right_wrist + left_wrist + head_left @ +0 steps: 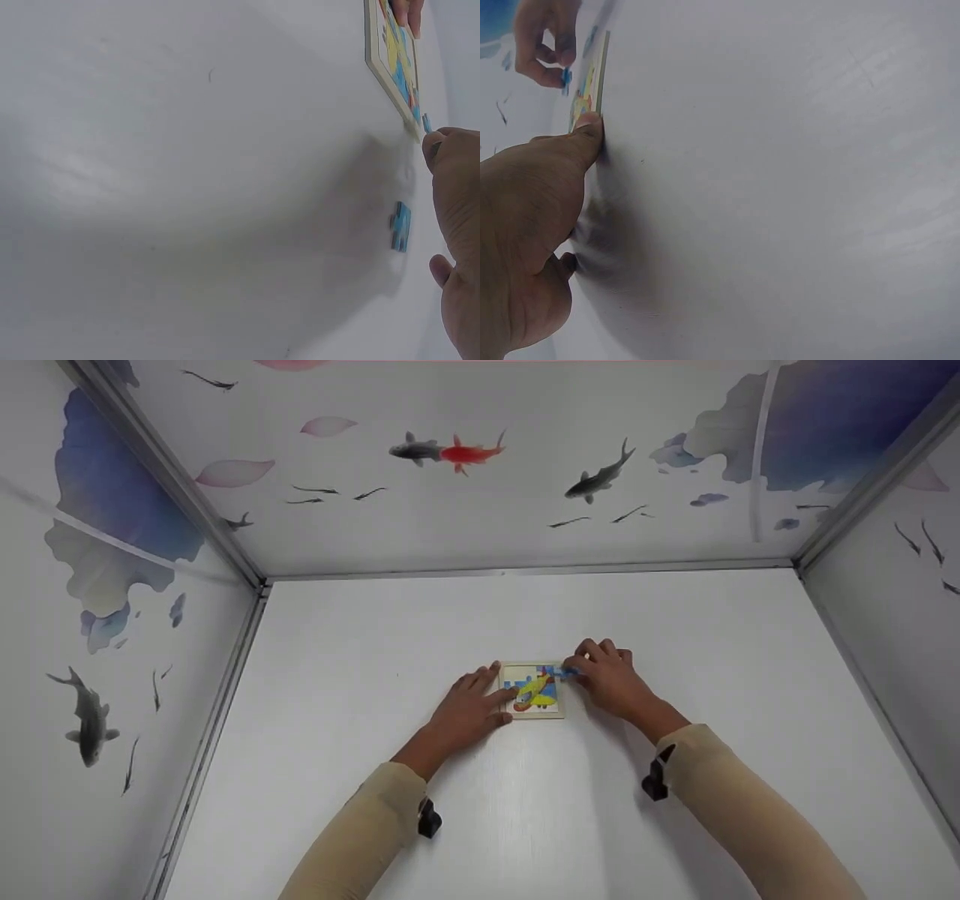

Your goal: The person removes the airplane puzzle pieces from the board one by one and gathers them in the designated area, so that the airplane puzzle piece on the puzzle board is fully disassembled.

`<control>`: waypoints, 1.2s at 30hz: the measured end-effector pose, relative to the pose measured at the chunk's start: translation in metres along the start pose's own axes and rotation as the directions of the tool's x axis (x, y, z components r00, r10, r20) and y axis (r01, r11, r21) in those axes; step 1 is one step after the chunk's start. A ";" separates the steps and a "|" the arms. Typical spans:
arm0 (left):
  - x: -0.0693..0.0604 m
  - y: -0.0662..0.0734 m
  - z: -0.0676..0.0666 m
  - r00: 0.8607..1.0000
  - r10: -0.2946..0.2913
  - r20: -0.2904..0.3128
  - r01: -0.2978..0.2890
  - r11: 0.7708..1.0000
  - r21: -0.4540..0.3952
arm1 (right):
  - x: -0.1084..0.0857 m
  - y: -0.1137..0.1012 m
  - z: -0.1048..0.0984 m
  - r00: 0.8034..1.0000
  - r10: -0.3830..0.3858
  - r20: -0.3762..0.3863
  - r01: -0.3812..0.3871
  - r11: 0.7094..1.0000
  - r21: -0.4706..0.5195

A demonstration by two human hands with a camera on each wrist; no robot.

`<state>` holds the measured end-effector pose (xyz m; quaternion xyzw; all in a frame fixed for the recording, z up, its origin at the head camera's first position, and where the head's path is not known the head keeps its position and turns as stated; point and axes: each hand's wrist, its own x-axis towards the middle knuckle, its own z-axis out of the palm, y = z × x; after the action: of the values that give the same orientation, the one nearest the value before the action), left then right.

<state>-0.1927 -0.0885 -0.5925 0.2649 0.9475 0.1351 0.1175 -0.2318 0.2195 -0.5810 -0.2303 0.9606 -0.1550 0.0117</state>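
Note:
A small square jigsaw puzzle board with a pale wooden rim lies on the white table. Its fitted pieces show a yellow airplane on blue, and bare backing is visible at the upper left. My left hand spreads over the board's left side, one finger on the picture and the thumb against the near edge. At the upper right corner, my right hand pinches a blue puzzle piece just off the rim. Another blue puzzle piece lies on the table beneath the right hand.
White panels with painted fish and petals enclose the table at the back and both sides. Metal strips run along the table's edges. Each sleeve carries a small black device at the wrist.

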 end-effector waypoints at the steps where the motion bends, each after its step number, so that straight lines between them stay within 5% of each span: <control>1: 0.000 0.000 0.000 1.000 -0.002 0.001 0.002 1.000 0.001 | -0.001 0.002 -0.001 1.000 0.002 -0.001 -0.002 1.000 0.000; 36: 0.003 -0.002 0.005 1.000 -0.015 0.015 0.015 1.000 0.002 | -0.045 0.065 -0.020 0.997 0.074 -0.026 -0.072 0.996 0.059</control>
<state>-0.1942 -0.0875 -0.5982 0.2589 0.9487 0.1314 0.1253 -0.2219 0.3007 -0.5837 -0.1923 0.9636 -0.1856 0.0106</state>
